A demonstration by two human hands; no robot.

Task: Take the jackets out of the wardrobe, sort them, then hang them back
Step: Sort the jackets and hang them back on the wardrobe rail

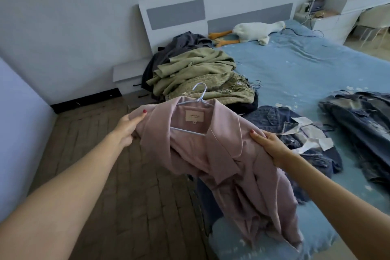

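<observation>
Both hands hold a pink jacket (213, 154) up over the bed (295, 74) edge: the left hand (127, 127) grips 1 shoulder, the right hand (269, 145) grips the other. A pale blue hanger (195, 103) sits inside its collar. Green jackets (202, 74) are piled near the headboard, denim jackets (316, 133) lie to the right.
</observation>
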